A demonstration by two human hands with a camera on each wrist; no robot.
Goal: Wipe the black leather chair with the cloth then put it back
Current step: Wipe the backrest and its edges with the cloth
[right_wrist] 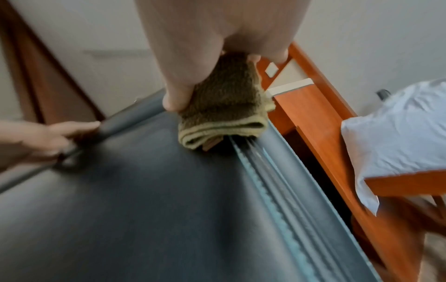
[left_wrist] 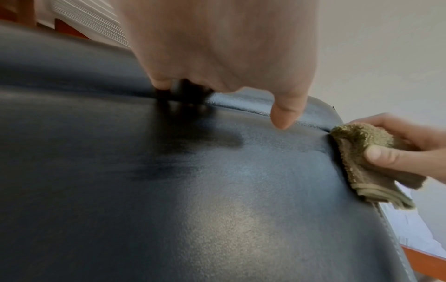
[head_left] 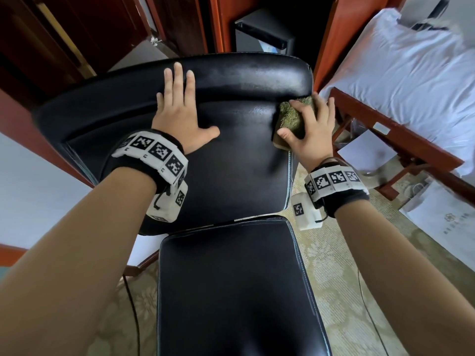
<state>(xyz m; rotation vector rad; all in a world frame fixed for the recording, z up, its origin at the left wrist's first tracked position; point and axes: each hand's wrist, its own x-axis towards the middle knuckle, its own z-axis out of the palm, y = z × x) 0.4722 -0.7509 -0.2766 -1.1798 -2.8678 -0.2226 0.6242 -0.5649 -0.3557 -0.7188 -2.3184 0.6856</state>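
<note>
A: Where is the folded olive-green terry cloth (head_left: 291,118)?

B: Against the backrest of the black padded leather chair (head_left: 231,155), at its upper right corner, just below the rolled top edge and beside the stitched side seam.

A: And the grip on it?

B: The right hand (head_left: 309,129) is clamped on it — thumb curled over the near side, fingers wrapped round the far side, pressing it to the leather.

A: The other one?

B: The left hand (head_left: 180,111) lies flat on the backrest's upper left, fingers straight and spread apart, tips reaching up onto the top roll — it holds nothing.

A: Around the chair?

B: A white pillow (head_left: 401,62) on a reddish wooden bed frame (head_left: 390,127) to the right, and pale patterned carpet (head_left: 334,265) below.
</note>
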